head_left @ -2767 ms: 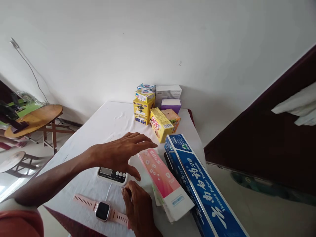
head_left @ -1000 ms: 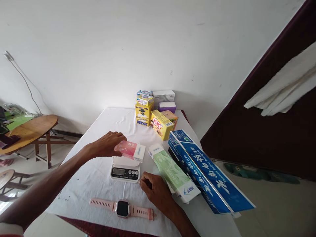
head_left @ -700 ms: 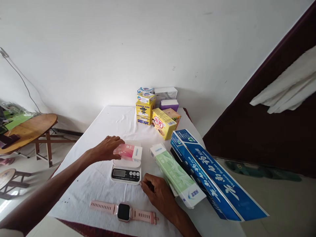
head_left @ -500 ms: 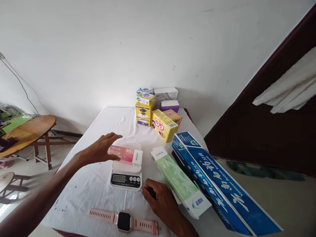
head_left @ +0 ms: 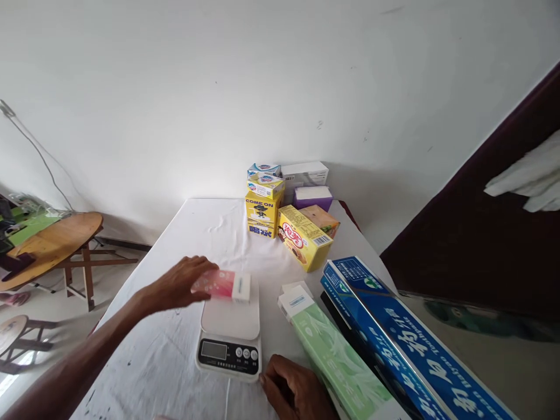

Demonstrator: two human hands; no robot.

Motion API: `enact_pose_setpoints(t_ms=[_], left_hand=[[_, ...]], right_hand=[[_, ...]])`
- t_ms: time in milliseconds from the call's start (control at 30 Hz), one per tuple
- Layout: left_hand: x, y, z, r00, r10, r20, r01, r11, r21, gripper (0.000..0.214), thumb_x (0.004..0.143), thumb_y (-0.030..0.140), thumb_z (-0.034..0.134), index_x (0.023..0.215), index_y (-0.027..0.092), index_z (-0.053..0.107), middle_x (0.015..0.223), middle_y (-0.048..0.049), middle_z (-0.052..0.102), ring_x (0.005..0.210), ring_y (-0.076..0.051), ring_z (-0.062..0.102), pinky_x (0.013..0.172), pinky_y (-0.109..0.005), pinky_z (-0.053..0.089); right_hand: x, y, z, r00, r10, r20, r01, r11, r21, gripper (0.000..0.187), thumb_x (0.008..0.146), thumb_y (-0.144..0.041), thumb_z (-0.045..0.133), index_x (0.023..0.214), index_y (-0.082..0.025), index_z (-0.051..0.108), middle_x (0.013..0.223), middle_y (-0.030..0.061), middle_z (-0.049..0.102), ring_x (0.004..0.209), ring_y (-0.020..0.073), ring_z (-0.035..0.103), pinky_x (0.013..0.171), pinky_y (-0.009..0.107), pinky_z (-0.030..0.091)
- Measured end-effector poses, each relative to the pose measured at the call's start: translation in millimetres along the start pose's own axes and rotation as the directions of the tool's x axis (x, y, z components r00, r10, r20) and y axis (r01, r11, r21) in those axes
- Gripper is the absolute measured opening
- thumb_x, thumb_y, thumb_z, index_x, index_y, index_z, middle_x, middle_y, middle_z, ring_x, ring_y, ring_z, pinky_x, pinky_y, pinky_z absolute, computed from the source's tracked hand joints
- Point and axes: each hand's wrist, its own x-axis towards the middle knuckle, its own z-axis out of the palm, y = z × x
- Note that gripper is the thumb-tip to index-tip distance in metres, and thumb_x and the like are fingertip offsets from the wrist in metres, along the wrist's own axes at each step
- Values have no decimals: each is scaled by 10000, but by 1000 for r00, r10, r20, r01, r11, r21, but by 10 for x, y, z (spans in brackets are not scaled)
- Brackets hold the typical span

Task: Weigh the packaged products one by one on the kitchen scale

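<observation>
A pink and white carton [head_left: 225,284] is in the grip of my left hand [head_left: 186,283], fingers over its left end. The carton is slightly blurred and appears raised above the back of the white kitchen scale [head_left: 230,321]. Dark digits, if any, cannot be read on the scale's grey display. My right hand [head_left: 295,388] rests on the table just right of the scale's front corner, its fingers curled in with nothing visible in them. Close beside it on the right lies a long green and white carton [head_left: 332,350].
Long blue toothpaste cartons [head_left: 406,338] lie along the right side. At the back stand yellow boxes [head_left: 261,214], small soap boxes [head_left: 266,185], a purple box [head_left: 312,198] and a yellow snack box [head_left: 306,239]. A white cloth covers the table [head_left: 210,227]; a wooden table [head_left: 65,239] stands left.
My left hand has closed on the pink carton and lifted it off the scale. The view has shifted, so the pink watch at the front has nearly left the picture. My right hand stays curled beside the scale.
</observation>
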Motion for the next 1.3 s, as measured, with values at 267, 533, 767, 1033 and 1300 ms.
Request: enact_pose_setpoints(t_ms=[267,533,767,1033,1300], left_hand=[[552,-1205,-155,923,-365,-117,371,928,29,535,748,441,653,1214,180,622,1200,-123,672,1085,-334,637,934,-435,497],[604,-1515,17,900,-424,-102,430,902,43,611,750,552,626,1247,198,607,1245,-118,675,1131,-321,626,971,-411,488],[563,-1417,-78,881,-452,-137,465,881,88,636,776,563,645,1319,241,570,1270,-132,647,1243,-395,553,1007,-503,447],[552,-461,-154,947,-164,-275,197,976,96,701,884,424,631,1497,197,380,1473,-170,477,1358,-347,479,1111,-511,404],[676,1531,234,814,580,26,-581,814,13,866,787,305,865,1500,247,377,1475,-156,514,1378,-333,474,1126,-517,392]], right_hand=[[-3,-104,-61,999,34,33,-34,999,24,293,989,-349,443,724,-232,405,675,-25,511,613,134,505,581,266,306],[9,-224,-96,999,32,-9,-32,999,42,270,952,-283,472,706,-233,373,665,-32,496,606,128,478,574,264,288],[2,-273,-81,998,4,-66,0,998,65,260,917,-220,492,687,-232,371,648,-40,478,598,120,472,575,262,281],[-19,-326,-109,997,-2,-71,6,998,67,250,922,-207,503,690,-218,411,664,-43,503,617,115,491,585,252,299],[2,-308,-69,991,-60,-119,62,998,12,226,875,-173,548,677,-210,446,656,-35,542,635,123,505,621,259,328]])
